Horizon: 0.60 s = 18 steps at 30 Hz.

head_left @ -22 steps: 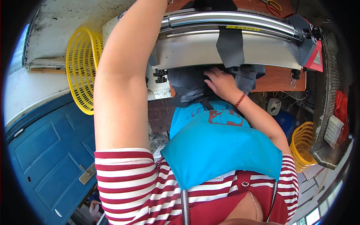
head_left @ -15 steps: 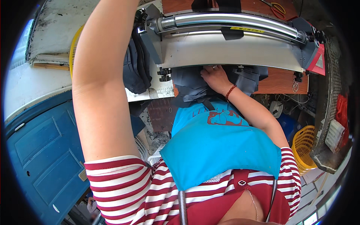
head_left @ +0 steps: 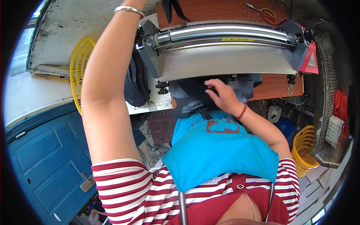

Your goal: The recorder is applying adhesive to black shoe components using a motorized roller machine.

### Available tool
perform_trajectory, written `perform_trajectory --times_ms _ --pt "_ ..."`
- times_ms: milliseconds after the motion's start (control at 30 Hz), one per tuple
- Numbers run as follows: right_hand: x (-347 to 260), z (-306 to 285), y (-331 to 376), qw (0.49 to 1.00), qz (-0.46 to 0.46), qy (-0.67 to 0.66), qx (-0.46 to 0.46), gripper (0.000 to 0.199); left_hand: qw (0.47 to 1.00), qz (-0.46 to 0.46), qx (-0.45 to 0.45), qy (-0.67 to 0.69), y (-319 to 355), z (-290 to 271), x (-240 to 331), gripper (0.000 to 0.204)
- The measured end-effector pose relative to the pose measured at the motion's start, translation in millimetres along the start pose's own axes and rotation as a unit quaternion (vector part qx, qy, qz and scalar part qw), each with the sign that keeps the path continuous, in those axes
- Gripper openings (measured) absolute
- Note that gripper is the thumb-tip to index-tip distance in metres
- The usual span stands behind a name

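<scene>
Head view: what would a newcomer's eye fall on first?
First, the bright blue apron at lower centre, over a red-and-white striped shirt. Next, the shiny metal roller stretching across the upper middle. Below it, the right hand is at the dark cloth.

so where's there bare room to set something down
Best is the brown table beyond the roller, between the dark strip and scissors. A smaller patch lies between the dark cloth and the right-hand knob. It's crowded at the plate's near edge: cloth, with the right hand over it.
</scene>
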State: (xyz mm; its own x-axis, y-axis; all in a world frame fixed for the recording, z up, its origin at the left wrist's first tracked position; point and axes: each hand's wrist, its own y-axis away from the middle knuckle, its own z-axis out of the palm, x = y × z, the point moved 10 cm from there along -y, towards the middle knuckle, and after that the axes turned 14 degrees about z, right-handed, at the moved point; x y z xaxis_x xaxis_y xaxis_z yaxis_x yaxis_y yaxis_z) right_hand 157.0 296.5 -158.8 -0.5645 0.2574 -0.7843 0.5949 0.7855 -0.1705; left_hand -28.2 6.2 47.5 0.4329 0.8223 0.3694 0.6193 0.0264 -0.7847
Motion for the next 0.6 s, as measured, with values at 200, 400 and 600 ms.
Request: perform_trajectory --times_ms 200,400,600 --pt "79.8 -91.3 -2.7 0.903 0.29 -0.279 0.152 0.01 0.956 -0.085 -0.278 -0.03 86.6 136.3 2.0 0.018" --pt "79.9 -104.4 -29.4 0.873 0.316 -0.332 0.164 0.019 0.856 -0.242 -0.455 0.03 147.7 162.7 -1.9 0.027" --pt "27.8 -117.6 -9.6 0.878 0.244 -0.387 0.141 0.019 0.855 -0.251 -0.451 0.05 149.7 156.8 5.1 0.033"
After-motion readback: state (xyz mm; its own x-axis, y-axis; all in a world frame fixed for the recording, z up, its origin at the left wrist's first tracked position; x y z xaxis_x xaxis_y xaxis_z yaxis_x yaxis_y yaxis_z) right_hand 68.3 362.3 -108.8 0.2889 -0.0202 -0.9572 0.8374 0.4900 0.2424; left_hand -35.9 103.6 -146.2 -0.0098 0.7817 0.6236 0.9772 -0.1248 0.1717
